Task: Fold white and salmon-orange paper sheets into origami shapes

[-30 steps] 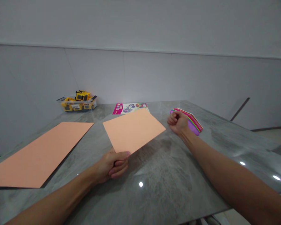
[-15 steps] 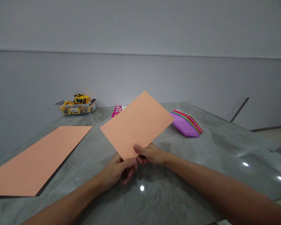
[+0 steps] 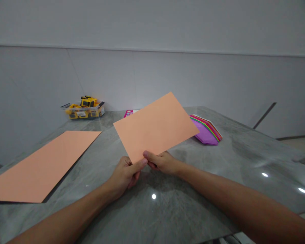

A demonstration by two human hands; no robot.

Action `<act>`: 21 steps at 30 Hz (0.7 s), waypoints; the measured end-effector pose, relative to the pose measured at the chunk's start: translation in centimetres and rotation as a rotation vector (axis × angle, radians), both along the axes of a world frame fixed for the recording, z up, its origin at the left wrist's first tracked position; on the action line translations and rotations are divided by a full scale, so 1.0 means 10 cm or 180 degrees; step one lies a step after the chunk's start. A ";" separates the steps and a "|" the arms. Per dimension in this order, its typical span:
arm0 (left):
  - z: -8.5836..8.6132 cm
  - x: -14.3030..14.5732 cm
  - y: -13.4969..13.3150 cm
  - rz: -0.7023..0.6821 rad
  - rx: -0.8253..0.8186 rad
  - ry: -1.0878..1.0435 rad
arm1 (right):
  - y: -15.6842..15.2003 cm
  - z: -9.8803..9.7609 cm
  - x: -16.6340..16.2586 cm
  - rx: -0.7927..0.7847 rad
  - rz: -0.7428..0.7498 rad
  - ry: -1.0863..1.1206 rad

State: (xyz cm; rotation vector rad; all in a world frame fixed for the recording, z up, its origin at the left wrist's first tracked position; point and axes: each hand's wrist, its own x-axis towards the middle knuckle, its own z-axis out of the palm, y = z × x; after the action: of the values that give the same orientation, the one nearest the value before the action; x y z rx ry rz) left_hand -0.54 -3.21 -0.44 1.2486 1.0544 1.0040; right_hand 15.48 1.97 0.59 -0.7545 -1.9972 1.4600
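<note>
Pinching peach paper sheet [image 3: 156, 127] in left grip [image 3: 124, 173] and right grip [image 3: 165, 163] above glossy grey surface [image 3: 193, 213], facing far wall [image 3: 152, 78].

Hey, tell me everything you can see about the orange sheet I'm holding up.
The peach-orange sheet is plain and four-cornered, and looks like paper or thin card. No print or crease shows on the visible face. It is held tilted above the gray table, one corner pointing down toward you. Your left hand and right hand pinch it close to that corner, thumbs over its face. In view, it partly hides the booklet, and its right corner overlaps the multicolored stack.
</note>
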 end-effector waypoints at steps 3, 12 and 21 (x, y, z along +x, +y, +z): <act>-0.02 -0.01 0.01 -0.0054 -0.0047 0.0030 | -0.01 0.01 0.01 -0.0009 0.0016 0.0026; -0.05 0.01 0.04 -0.0382 0.0145 -0.0317 | -0.02 0.03 -0.03 -0.0187 0.0014 0.0139; -0.05 0.08 0.06 -0.0679 -0.0185 -0.0688 | 0.00 -0.04 -0.06 -0.0287 0.0504 0.0070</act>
State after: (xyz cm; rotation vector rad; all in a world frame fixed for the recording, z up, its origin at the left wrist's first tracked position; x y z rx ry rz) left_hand 0.24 -2.65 -0.92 1.1500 0.7611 0.9145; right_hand 14.91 1.97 0.16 -0.6259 -2.0249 1.6511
